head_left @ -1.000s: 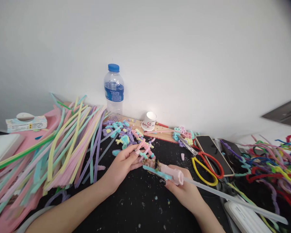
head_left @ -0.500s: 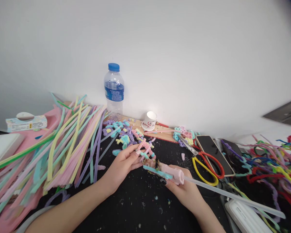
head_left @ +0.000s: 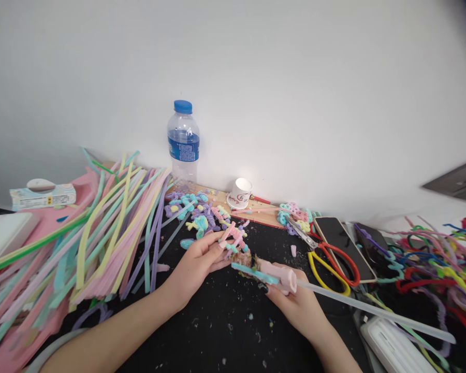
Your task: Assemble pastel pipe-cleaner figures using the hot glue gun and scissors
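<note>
My left hand (head_left: 194,267) pinches a small piece of twisted pipe cleaner (head_left: 236,237) in pink, teal and lilac between thumb and fingers. My right hand (head_left: 302,305) is wrapped round a pale pink hot glue gun (head_left: 284,277) with a turquoise part along its side and a brown, crusted front. From the gun's rear a long translucent glue stick (head_left: 376,310) slants down to the right. The gun's front end is close beside the piece; whether they touch I cannot tell. Several curled pipe-cleaner shapes (head_left: 198,224) lie just beyond my left hand.
Pastel pipe cleaners (head_left: 112,238) heap up at left. A bottle (head_left: 183,147) and paper cup (head_left: 239,193) stand by the wall. Scissors (head_left: 332,264) with red and yellow handles overlap a phone (head_left: 344,246). More coloured pipe cleaners (head_left: 442,274) and a white device (head_left: 392,344) sit at right.
The glue gun has shifted very slightly right, and the rear end of its glue stick has risen a little. My left hand stays in place with the pipe-cleaner piece.
</note>
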### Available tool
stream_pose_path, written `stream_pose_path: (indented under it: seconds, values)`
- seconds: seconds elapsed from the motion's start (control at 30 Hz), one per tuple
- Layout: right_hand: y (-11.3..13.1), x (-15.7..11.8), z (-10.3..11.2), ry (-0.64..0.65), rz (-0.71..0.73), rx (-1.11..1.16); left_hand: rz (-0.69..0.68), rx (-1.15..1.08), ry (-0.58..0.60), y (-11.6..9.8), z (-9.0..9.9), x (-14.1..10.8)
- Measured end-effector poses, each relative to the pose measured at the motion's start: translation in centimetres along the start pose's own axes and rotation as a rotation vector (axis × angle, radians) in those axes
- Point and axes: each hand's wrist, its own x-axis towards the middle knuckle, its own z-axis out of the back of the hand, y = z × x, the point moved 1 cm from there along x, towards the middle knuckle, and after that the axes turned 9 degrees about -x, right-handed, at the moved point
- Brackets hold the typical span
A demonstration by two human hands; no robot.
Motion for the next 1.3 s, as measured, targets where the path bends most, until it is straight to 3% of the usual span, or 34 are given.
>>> stream_pose_path:
  seconds: [0.8, 1.3]
  values:
    - [-0.78, -0.01, -0.18, 0.065, -0.084, 0.098, -0.007, 0.007, 0.016, 0.06, 0.05, -0.11]
    - [-0.97, 0.02, -0.18, 0.013, -0.096, 0.085, 0.002, 0.013, 0.012, 0.03, 0.09, -0.17]
